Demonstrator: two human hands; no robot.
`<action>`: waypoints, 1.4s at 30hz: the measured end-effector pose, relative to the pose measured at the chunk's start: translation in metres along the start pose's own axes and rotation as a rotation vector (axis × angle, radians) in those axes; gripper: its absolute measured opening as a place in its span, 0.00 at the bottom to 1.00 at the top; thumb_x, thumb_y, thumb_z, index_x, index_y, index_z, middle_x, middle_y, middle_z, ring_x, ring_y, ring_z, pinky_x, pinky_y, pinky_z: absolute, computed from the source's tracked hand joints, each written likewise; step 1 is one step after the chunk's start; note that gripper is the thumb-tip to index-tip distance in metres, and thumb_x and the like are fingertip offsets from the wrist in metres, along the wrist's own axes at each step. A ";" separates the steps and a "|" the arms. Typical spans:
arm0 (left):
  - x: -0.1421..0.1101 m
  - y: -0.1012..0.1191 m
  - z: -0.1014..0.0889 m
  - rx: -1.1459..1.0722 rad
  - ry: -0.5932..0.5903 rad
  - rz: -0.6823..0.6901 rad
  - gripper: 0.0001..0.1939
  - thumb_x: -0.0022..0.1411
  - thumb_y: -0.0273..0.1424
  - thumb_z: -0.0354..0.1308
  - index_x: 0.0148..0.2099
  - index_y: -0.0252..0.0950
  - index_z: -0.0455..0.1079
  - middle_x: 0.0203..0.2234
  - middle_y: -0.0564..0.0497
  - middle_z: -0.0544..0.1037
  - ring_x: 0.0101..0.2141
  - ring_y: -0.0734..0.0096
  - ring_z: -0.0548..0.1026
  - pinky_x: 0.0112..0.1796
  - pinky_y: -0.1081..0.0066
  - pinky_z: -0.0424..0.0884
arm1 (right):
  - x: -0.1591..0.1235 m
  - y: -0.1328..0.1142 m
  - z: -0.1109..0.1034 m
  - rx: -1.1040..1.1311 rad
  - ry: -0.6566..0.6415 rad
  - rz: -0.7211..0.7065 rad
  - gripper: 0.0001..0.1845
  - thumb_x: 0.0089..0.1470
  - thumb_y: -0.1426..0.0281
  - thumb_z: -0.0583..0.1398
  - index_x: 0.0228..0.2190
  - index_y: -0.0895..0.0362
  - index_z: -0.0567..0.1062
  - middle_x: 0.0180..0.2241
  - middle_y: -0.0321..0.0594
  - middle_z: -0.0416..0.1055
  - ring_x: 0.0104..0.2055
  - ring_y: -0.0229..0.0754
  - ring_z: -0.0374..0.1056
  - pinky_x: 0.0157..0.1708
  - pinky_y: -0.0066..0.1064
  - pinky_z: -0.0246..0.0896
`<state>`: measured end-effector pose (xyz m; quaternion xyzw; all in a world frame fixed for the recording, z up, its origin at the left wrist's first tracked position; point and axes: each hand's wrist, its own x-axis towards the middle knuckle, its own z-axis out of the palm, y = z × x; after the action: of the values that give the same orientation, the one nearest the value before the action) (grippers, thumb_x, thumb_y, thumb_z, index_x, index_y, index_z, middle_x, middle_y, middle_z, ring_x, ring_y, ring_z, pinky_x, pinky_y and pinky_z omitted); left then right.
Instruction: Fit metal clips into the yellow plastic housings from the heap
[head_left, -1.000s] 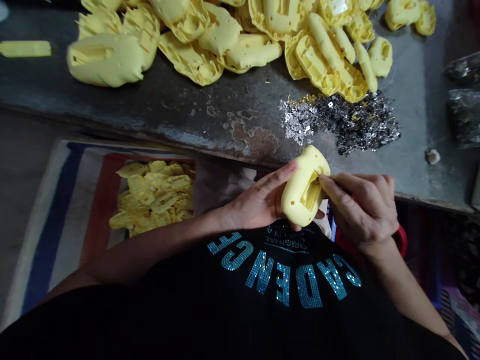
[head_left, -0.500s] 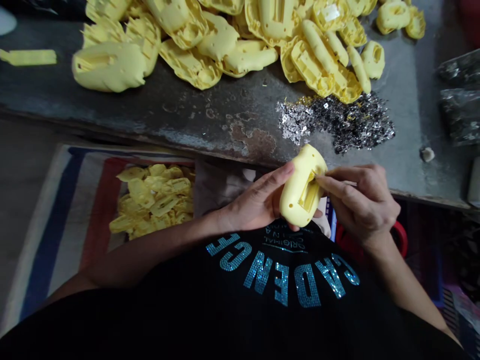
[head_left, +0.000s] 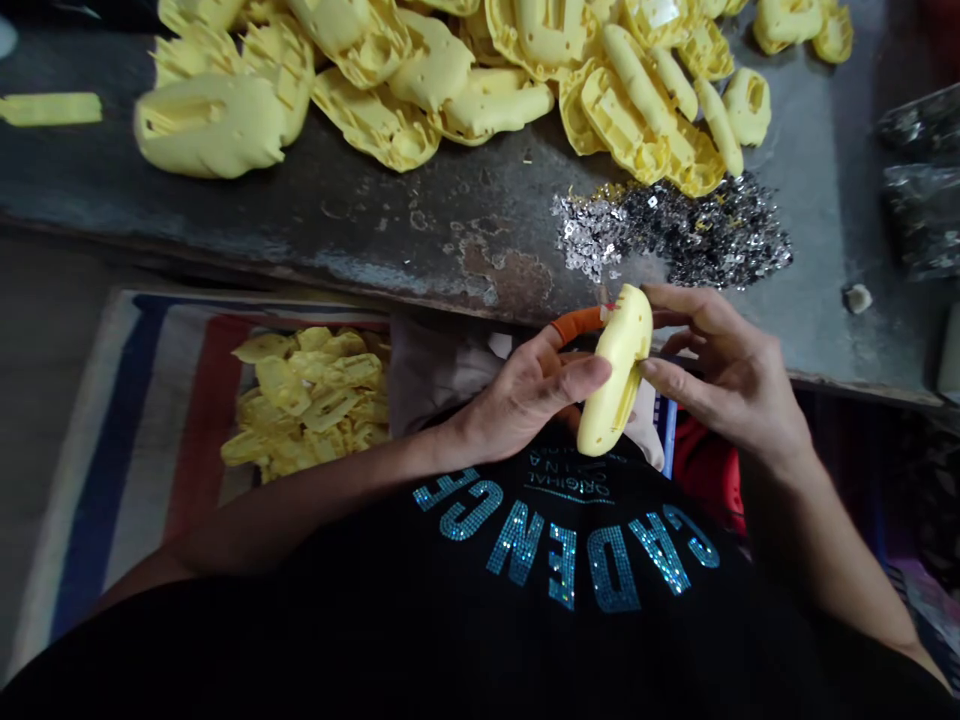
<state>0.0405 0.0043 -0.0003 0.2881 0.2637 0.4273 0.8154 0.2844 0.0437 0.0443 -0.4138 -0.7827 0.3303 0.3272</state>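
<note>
A yellow plastic shell with a slot in it is held near my chest, tilted so that its edge faces up. My left hand grips it from the left, thumb on the near face; an orange sleeve covers one finger behind it. On the other side, my right hand has its thumb at the slot and its forefinger at the shell's upper end. Whether a small part sits under that thumb is hidden. Just beyond lies a heap of small shiny metal plates on the table.
Many yellow shells are piled along the back of the dark table. Clear bags of metal parts lie at the right. Below the table's left edge, more yellow pieces rest on a striped sheet.
The shell has turned from slot side up to edge up. My right hand has gone from a pinch at the slot to fingers spread around the shell's right side.
</note>
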 end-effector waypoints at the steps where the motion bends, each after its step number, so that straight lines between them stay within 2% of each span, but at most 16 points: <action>1: -0.001 0.000 0.000 0.019 0.007 0.010 0.44 0.66 0.57 0.81 0.72 0.43 0.71 0.48 0.45 0.91 0.38 0.58 0.90 0.34 0.68 0.83 | 0.003 0.001 -0.001 0.013 -0.041 0.004 0.29 0.70 0.56 0.74 0.68 0.45 0.80 0.62 0.47 0.84 0.57 0.53 0.84 0.48 0.43 0.83; 4: -0.007 0.004 -0.003 0.050 0.000 0.026 0.38 0.68 0.52 0.82 0.70 0.42 0.74 0.46 0.46 0.91 0.37 0.63 0.89 0.35 0.71 0.80 | 0.008 0.003 0.002 -0.007 -0.059 -0.021 0.28 0.68 0.57 0.75 0.65 0.46 0.81 0.59 0.45 0.85 0.54 0.53 0.83 0.48 0.44 0.83; 8: -0.016 0.014 -0.013 0.098 -0.029 -0.028 0.38 0.66 0.46 0.84 0.72 0.39 0.80 0.51 0.41 0.91 0.47 0.60 0.90 0.46 0.70 0.82 | 0.004 0.007 0.020 -0.024 0.047 -0.045 0.29 0.66 0.60 0.76 0.64 0.46 0.81 0.55 0.43 0.84 0.49 0.51 0.82 0.46 0.45 0.82; 10: -0.020 0.018 -0.019 0.147 -0.005 -0.073 0.37 0.64 0.44 0.86 0.70 0.38 0.84 0.50 0.41 0.92 0.46 0.61 0.89 0.46 0.70 0.82 | 0.000 0.010 0.030 -0.037 0.102 -0.067 0.29 0.66 0.62 0.76 0.65 0.45 0.80 0.54 0.42 0.84 0.48 0.50 0.81 0.46 0.46 0.83; 13: -0.023 0.022 -0.025 0.191 0.057 -0.088 0.36 0.59 0.44 0.89 0.66 0.39 0.89 0.45 0.44 0.92 0.40 0.66 0.86 0.40 0.72 0.81 | 0.000 0.013 0.040 -0.076 0.150 -0.123 0.32 0.67 0.65 0.75 0.68 0.44 0.78 0.56 0.44 0.83 0.50 0.52 0.81 0.47 0.47 0.84; 17: -0.022 0.024 -0.030 0.184 0.116 -0.047 0.30 0.53 0.40 0.91 0.57 0.40 0.93 0.49 0.44 0.94 0.42 0.65 0.88 0.43 0.73 0.82 | 0.007 0.012 0.044 -0.150 0.167 -0.183 0.35 0.67 0.66 0.74 0.71 0.45 0.77 0.60 0.46 0.84 0.53 0.54 0.82 0.50 0.49 0.85; 20: -0.021 0.021 -0.038 0.147 0.127 -0.029 0.22 0.55 0.37 0.90 0.51 0.38 0.94 0.46 0.45 0.94 0.44 0.65 0.90 0.47 0.75 0.83 | 0.011 0.009 0.049 -0.208 0.188 -0.203 0.36 0.67 0.67 0.74 0.72 0.46 0.77 0.59 0.47 0.84 0.53 0.54 0.82 0.52 0.49 0.86; 22: -0.020 0.018 -0.046 0.065 0.109 -0.025 0.19 0.57 0.34 0.89 0.49 0.38 0.92 0.44 0.46 0.94 0.42 0.67 0.90 0.45 0.77 0.84 | 0.011 0.007 0.054 -0.215 0.180 -0.191 0.36 0.68 0.67 0.74 0.73 0.47 0.76 0.59 0.48 0.83 0.55 0.54 0.82 0.53 0.49 0.85; 24: -0.020 0.017 -0.054 -0.033 0.069 -0.038 0.21 0.58 0.31 0.89 0.52 0.42 0.89 0.47 0.48 0.94 0.44 0.65 0.92 0.43 0.75 0.85 | 0.012 0.007 0.055 -0.198 0.109 -0.158 0.35 0.70 0.65 0.73 0.74 0.46 0.74 0.61 0.48 0.83 0.57 0.54 0.82 0.53 0.48 0.84; 27: -0.021 0.020 -0.062 -0.097 -0.006 -0.087 0.38 0.61 0.31 0.87 0.69 0.49 0.79 0.57 0.45 0.92 0.53 0.54 0.93 0.48 0.67 0.89 | 0.017 0.017 0.046 -0.187 -0.010 -0.126 0.33 0.73 0.60 0.73 0.73 0.46 0.75 0.61 0.47 0.84 0.56 0.53 0.82 0.52 0.47 0.83; 30: -0.021 0.031 -0.064 -0.077 0.040 -0.043 0.55 0.61 0.37 0.87 0.83 0.53 0.64 0.62 0.42 0.90 0.58 0.47 0.91 0.53 0.59 0.90 | 0.030 0.039 0.027 -0.401 0.118 -0.127 0.14 0.75 0.63 0.71 0.59 0.46 0.86 0.54 0.44 0.86 0.53 0.53 0.81 0.53 0.48 0.77; 31: -0.021 0.034 -0.063 -0.066 0.083 -0.009 0.56 0.61 0.39 0.87 0.84 0.54 0.64 0.62 0.43 0.89 0.59 0.47 0.90 0.53 0.59 0.90 | 0.036 0.047 0.021 -0.511 0.160 -0.126 0.08 0.76 0.65 0.70 0.53 0.46 0.88 0.50 0.42 0.87 0.51 0.53 0.80 0.52 0.49 0.73; 33: -0.019 0.040 -0.061 -0.047 0.154 0.047 0.52 0.61 0.42 0.87 0.81 0.53 0.68 0.61 0.45 0.90 0.57 0.48 0.91 0.52 0.59 0.90 | 0.048 0.060 0.015 -0.680 0.146 -0.118 0.07 0.76 0.66 0.68 0.46 0.45 0.90 0.44 0.41 0.86 0.48 0.53 0.77 0.51 0.49 0.67; 37: -0.017 0.042 -0.056 -0.037 0.207 0.067 0.45 0.62 0.44 0.86 0.76 0.48 0.74 0.60 0.44 0.91 0.48 0.52 0.93 0.42 0.65 0.90 | 0.066 0.068 0.017 -0.795 -0.011 -0.132 0.09 0.78 0.65 0.66 0.48 0.44 0.89 0.43 0.41 0.84 0.48 0.53 0.72 0.52 0.49 0.60; 39: -0.017 0.041 -0.054 -0.036 0.217 0.055 0.46 0.61 0.44 0.86 0.76 0.48 0.74 0.60 0.43 0.91 0.48 0.51 0.93 0.38 0.67 0.89 | 0.067 0.065 0.018 -0.810 -0.049 -0.166 0.10 0.79 0.65 0.64 0.46 0.46 0.88 0.41 0.41 0.84 0.47 0.53 0.70 0.51 0.48 0.58; 42: -0.017 0.040 -0.051 -0.028 0.222 0.059 0.46 0.61 0.45 0.87 0.76 0.47 0.74 0.59 0.42 0.91 0.50 0.49 0.93 0.37 0.68 0.89 | 0.056 0.058 0.013 -0.808 -0.096 -0.202 0.12 0.80 0.65 0.63 0.43 0.48 0.86 0.39 0.41 0.82 0.44 0.51 0.67 0.47 0.46 0.55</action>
<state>-0.0242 0.0213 -0.0047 0.2352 0.3378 0.4841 0.7722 0.2741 0.1145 0.0051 -0.4141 -0.9003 -0.0182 0.1326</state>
